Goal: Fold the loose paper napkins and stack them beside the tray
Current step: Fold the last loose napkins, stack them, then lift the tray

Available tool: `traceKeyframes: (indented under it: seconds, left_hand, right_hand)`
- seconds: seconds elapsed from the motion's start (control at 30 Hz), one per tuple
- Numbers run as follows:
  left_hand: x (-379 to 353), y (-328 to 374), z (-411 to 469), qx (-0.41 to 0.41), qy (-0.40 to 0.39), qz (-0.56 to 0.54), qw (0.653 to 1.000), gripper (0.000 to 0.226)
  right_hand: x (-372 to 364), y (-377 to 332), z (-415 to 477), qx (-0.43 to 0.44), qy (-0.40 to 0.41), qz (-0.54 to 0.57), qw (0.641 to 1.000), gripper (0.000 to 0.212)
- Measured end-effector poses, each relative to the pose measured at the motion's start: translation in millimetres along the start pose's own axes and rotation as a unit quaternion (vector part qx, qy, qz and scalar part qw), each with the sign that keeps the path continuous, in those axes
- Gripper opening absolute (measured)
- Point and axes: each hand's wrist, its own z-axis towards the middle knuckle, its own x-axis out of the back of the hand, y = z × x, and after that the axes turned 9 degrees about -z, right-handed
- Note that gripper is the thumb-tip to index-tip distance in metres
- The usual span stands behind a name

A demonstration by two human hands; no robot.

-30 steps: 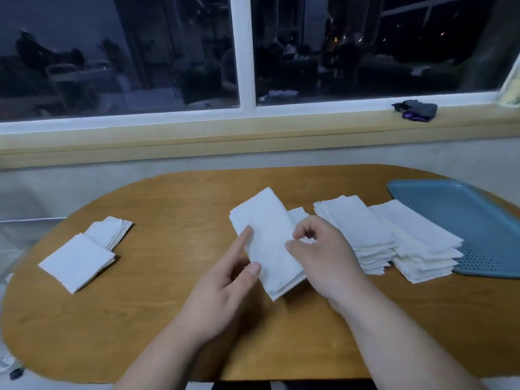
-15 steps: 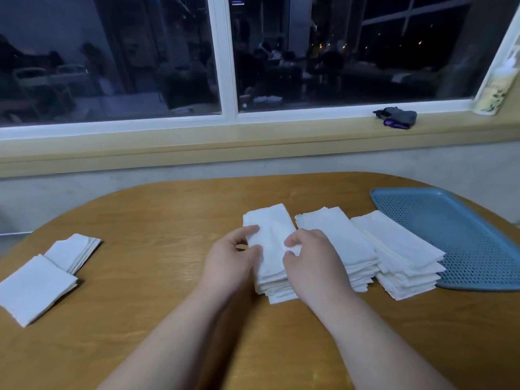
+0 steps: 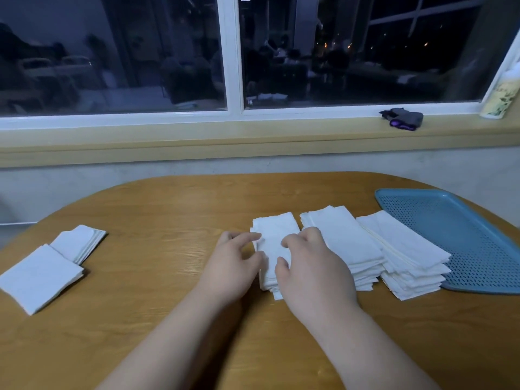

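Since a second ago the folded napkin (image 3: 277,229) has come down onto the leftmost stack (image 3: 267,285), third from the blue tray (image 3: 478,249) on the table (image 3: 157,209). I see my left hand (image 3: 233,266) touching its edge with relaxed fingers, and my right hand (image 3: 312,266) pressing its top with fingers loosely bent.

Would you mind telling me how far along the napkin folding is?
Well underway. Done: two folded stacks, middle stack and right stack, sit beside the blue tray. In hand: the left hand and right hand touch the top of a third stack. Left: two piles of square napkins, near pile and far pile, wait at the table's left end.
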Motion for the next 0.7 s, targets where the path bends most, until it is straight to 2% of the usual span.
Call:
traceKeyframes:
  seconds: [0.1,0.23,0.4,0.57,0.7]
  left_hand:
    - [25,-10,-16,-0.006,0.008,-0.005,1.000,0.026]
    - [75,-39,-43,-0.013,0.051,0.044,0.998,0.021]
    - [148,-89,-74,0.047,0.144,0.145,0.978,0.016]
    - [197,-130,-85,0.121,0.254,0.272,0.920,0.032]
    - [211,-145,-79,0.158,0.293,0.290,0.897,0.047]
  right_hand:
    - [-3,-17,-8,0.059,-0.020,0.046,0.997,0.027]
    - [-25,-55,-3,0.130,-0.047,0.078,0.987,0.027]
    - [-64,-118,12,0.195,-0.099,0.094,0.971,0.029]
    - [-101,-180,27,0.237,-0.139,0.116,0.955,0.030]
    - [-123,-210,37,0.252,-0.115,0.119,0.953,0.027]
